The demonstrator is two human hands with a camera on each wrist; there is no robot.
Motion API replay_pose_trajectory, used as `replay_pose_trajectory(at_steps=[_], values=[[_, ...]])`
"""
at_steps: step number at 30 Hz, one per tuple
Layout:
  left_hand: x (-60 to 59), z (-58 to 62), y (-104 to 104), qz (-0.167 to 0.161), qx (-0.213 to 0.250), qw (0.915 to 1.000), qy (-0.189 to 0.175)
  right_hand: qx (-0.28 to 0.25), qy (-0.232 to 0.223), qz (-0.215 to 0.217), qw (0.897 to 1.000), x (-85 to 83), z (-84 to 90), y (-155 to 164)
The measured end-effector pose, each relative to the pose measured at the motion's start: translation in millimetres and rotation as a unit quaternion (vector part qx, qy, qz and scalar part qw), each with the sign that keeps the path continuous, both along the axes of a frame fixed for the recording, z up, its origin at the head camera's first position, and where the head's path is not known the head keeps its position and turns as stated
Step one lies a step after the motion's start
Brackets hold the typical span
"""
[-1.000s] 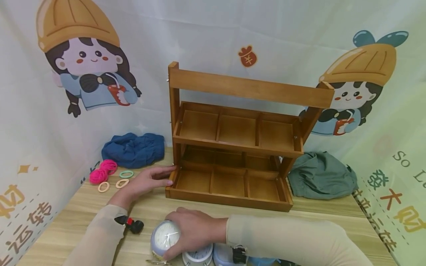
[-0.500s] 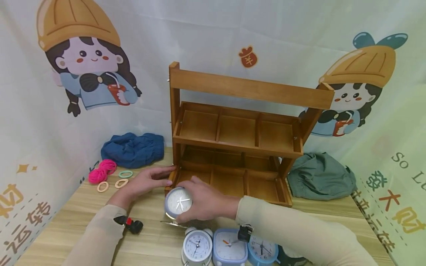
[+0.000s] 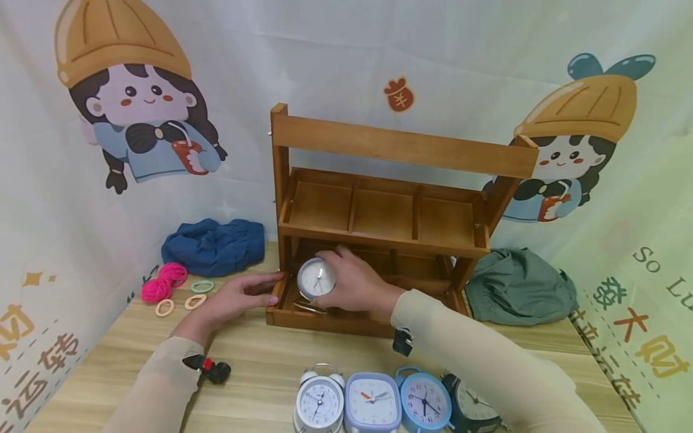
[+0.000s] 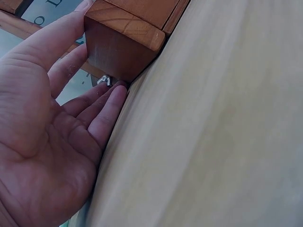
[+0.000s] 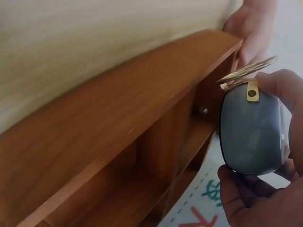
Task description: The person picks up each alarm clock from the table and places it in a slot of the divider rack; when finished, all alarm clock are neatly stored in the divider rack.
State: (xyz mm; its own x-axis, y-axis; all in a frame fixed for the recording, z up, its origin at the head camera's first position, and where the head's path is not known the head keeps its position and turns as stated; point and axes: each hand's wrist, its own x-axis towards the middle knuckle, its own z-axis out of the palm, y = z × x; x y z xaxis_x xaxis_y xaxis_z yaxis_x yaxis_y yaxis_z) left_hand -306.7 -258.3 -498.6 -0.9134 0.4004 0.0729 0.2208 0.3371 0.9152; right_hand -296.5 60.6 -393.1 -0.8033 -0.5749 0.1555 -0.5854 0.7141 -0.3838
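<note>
A person's right hand (image 3: 354, 285) grips a small clock (image 3: 316, 279) at the lower left compartment (image 3: 289, 299) of a wooden shelf (image 3: 403, 143), apparently placing it; a level, gentle release seems called for. The left hand (image 3: 235, 297), loosely spread, touches the shelf's end. Whether the clock touches bottom is unclear; a sleeve (image 3: 476, 355) hides part of a black clock (image 3: 471, 409).

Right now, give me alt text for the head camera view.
A person's right hand holds a round lavender-rimmed clock at the lower left of a two-tier brown wooden shelf, whose left end the left hand touches. Nearer, a round white clock, a square lavender clock, a round blue clock and a black clock sit on the pale wooden table.
</note>
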Motion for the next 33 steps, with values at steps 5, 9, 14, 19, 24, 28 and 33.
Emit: replay_pose_trajectory(at_steps=[5, 9, 14, 19, 24, 28, 33], values=[[-0.6, -1.6, -0.4, 0.001, 0.003, 1.0, 0.0, 0.034, 0.019, -0.007, 0.999, -12.9, -11.1, -0.8], [-1.1, -3.1, -1.4, -0.001, 0.004, 1.0, -0.002, 0.06, 0.032, -0.004, 0.998, -19.5, -20.9, -4.7], [-1.3, -3.3, -1.7, -0.002, 0.002, 1.0, 0.001, 0.067, 0.029, 0.008, 0.997, -24.7, -26.3, -9.5], [-1.8, -2.7, -0.8, -0.005, 0.004, 1.0, 0.001, 0.074, 0.011, 0.022, 0.997, -31.4, -28.0, -11.3], [-1.7, -0.3, 0.4, -0.002, 0.003, 1.0, 0.005, 0.093, 0.009, 0.033, 0.995, -35.8, -26.8, -12.3], [-1.8, -0.3, -0.3, 0.0, 0.003, 1.0, 0.007, 0.098, 0.004, 0.035, 0.995, -35.9, -25.7, -16.1], [-2.5, -2.6, -0.6, -0.004, 0.009, 0.9999, 0.004, 0.085, -0.015, 0.023, 0.996, -32.9, -24.0, -19.8]])
